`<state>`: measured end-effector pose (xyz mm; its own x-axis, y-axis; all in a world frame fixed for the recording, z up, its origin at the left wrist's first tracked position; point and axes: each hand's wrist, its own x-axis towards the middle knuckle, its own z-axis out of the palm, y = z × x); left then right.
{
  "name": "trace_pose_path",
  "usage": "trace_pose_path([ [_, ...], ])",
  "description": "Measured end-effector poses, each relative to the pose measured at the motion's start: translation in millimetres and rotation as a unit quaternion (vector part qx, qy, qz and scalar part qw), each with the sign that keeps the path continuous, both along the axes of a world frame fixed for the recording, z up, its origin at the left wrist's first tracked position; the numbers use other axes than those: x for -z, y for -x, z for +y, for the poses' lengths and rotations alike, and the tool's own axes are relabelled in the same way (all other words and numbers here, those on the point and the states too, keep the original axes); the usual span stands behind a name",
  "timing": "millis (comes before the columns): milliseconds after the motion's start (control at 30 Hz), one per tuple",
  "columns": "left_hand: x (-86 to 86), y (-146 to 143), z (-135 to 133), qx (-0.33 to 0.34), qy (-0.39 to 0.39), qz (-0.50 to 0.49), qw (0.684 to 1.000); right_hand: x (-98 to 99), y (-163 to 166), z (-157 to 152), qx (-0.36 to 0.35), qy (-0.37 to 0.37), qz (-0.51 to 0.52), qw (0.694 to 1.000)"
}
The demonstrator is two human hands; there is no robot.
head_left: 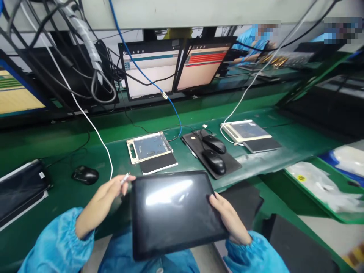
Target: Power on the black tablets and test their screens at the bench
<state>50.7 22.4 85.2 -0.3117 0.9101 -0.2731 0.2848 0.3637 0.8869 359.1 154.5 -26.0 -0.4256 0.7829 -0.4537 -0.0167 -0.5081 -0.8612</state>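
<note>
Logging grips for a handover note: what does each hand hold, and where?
Right hand grips the tablet by its right edge; left hand pinches the white cable's plug.

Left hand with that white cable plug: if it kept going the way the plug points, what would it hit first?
Most likely the tablet. The left hand holds the plug aimed at the tablet's upper left corner, only a small gap away. Depth is hard to judge.
</note>
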Motion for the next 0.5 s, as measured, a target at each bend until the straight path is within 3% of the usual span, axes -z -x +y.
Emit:
trace_pose_path([
  [100,-2.8,-11,-4,0.075,0.066,-0.032,0.994,19.1,-16,-1,0.078,0.079,0.002,0.994],
  [200,-9.0,-21,-5,0.097,0.079,-0.041,0.991,29.7,-22,-6,0.122,0.118,0.020,0.985],
  [367,-15.4,-26,-2,0.155,0.093,-0.057,0.982,48.3,-26,-3,0.147,0.178,0.041,0.972],
  [433,-15.4,-29,-2,0.185,0.110,-0.069,0.974,58.8,-28,0,0.175,0.174,0.035,0.968],
  [500,-14.8,-33,-3,0.212,0.135,-0.084,0.964,68.6,-31,2,0.197,0.117,0.033,0.973],
])
